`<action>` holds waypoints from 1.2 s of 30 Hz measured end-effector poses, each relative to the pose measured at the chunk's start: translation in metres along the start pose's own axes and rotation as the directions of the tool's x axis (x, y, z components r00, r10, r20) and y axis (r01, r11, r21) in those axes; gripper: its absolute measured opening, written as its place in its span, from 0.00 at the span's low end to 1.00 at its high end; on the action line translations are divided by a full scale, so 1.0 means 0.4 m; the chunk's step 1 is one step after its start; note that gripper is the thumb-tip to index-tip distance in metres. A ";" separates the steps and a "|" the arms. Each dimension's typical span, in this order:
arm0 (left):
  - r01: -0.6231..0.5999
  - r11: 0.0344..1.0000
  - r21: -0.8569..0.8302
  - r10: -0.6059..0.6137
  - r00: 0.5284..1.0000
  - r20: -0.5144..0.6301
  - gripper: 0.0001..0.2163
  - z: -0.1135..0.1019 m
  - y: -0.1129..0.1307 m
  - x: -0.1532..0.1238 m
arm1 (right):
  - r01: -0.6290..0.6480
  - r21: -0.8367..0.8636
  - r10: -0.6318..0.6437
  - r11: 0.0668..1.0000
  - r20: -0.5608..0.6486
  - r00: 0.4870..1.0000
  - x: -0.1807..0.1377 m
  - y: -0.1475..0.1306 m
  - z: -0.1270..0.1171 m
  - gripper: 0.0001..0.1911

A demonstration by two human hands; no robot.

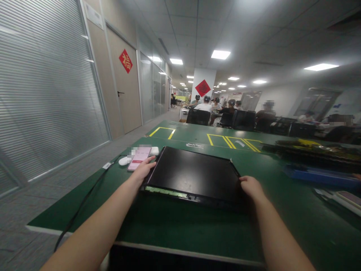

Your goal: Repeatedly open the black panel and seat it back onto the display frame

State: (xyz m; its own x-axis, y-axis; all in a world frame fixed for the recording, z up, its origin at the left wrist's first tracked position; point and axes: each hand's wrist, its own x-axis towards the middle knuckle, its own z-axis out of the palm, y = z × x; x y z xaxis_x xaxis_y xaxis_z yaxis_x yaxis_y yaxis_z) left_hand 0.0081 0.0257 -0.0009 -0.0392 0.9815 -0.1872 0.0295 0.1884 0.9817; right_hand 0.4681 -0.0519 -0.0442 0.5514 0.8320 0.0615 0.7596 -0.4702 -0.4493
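Note:
A flat black panel, like a bare display screen, lies on the green table in front of me. A strip of circuit board shows along its near edge. My left hand grips the panel's near left corner, fingers curled over the edge. On the near right side my right hand is closed on the panel's edge. A phone with a pink screen lies just beyond my left hand.
A white mouse and a small white box sit beside the phone; a dark cable runs off the table's left edge. Blue and dark trays fill the right side. Yellow outlines mark the far table. Several people sit at desks behind.

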 end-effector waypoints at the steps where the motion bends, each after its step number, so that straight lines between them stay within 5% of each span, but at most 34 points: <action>1: 0.029 0.999 -0.041 -0.028 0.999 0.029 0.28 0.003 0.000 -0.002 | 0.003 -0.004 -0.003 1.000 0.000 1.000 -0.001 -0.001 -0.001 0.20; 9: 0.150 0.955 -0.257 -0.105 0.978 0.181 0.23 0.021 0.012 -0.034 | 0.005 -0.029 -0.004 1.000 0.017 1.000 -0.006 -0.006 -0.006 0.22; 15: 0.197 0.967 -0.162 -0.139 0.939 0.315 0.23 0.019 0.010 -0.046 | 0.008 -0.022 -0.008 1.000 0.018 1.000 -0.001 0.004 -0.001 0.21; 36: 0.001 0.996 -0.085 0.016 0.981 0.191 0.22 0.018 -0.012 -0.030 | 0.012 -0.015 -0.012 1.000 0.017 1.000 -0.013 -0.012 -0.012 0.20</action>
State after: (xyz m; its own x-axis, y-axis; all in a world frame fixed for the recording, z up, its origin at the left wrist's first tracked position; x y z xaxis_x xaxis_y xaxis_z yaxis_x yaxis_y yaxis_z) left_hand 0.0156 0.0131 -0.0036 0.1528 0.9726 -0.1754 -0.0555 0.1857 0.9810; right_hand 0.4632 -0.0553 -0.0379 0.5362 0.8426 0.0513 0.7713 -0.4643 -0.4353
